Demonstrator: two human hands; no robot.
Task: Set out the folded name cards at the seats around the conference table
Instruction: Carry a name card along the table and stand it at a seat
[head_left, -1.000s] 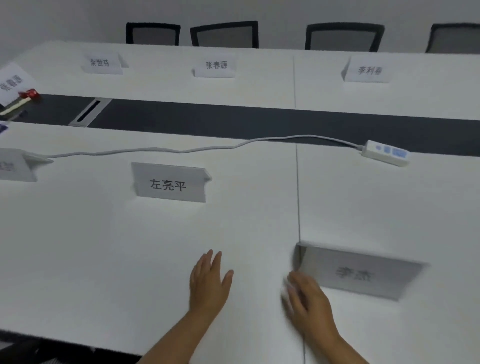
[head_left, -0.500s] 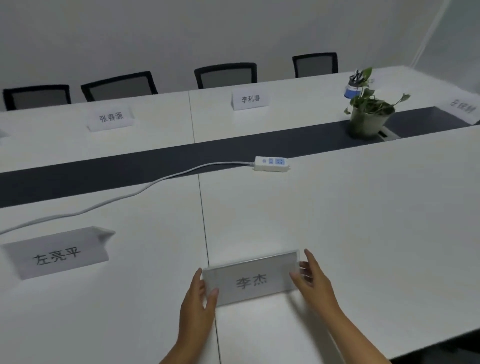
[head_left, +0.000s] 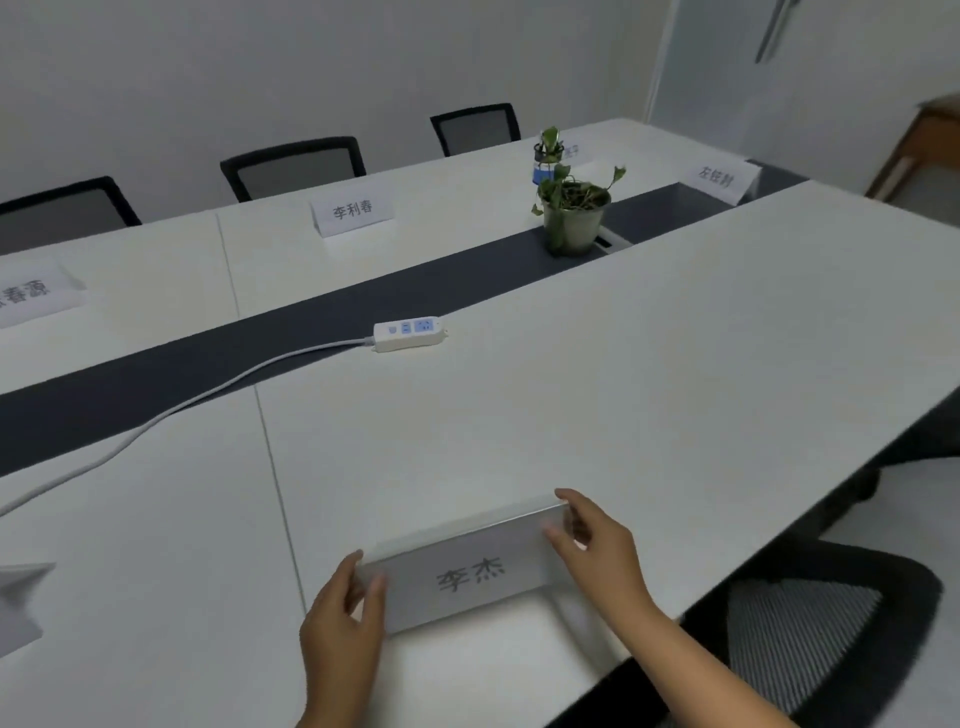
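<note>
across the whole view, a long white conference table (head_left: 649, 374) with a dark strip (head_left: 291, 332) down its middle. along the far side, three black mesh chairs (head_left: 293, 166), the leftmost cut off by the frame edge; at lower right, a nearer mesh chair (head_left: 810, 629), only partly in view, tucked by the table edge. on the strip, a potted plant (head_left: 574, 210), half hiding a small blue-labelled container (head_left: 545, 166) behind it; contents too blurred to tell. near the middle, a white power strip (head_left: 408, 333) with its cable (head_left: 156, 421) trailing off the left edge.

at the near edge, just right of the table seam, the folded name card (head_left: 467, 571) reading 李杰, standing tent-like, printed face toward the camera, rear panel hidden. further off, a card reading 李利春 (head_left: 353, 210) on the far side; another card (head_left: 31, 296) at far left, first character cut off; a card (head_left: 719, 179) at the far right end, characters blurred; one more (head_left: 571, 151) behind the plant, barely legible. at lower left, a corner of another card (head_left: 21, 597), text out of sight.

left hand (head_left: 340, 629) at the 李杰 card's left end, thumb and fingers curled around that edge, pinching it. right hand (head_left: 597, 545) at the right end, thumb on the front face, fingers wrapped over the top corner, gripping likewise. both forearms reaching in from the bottom edge, elbows cut off.
</note>
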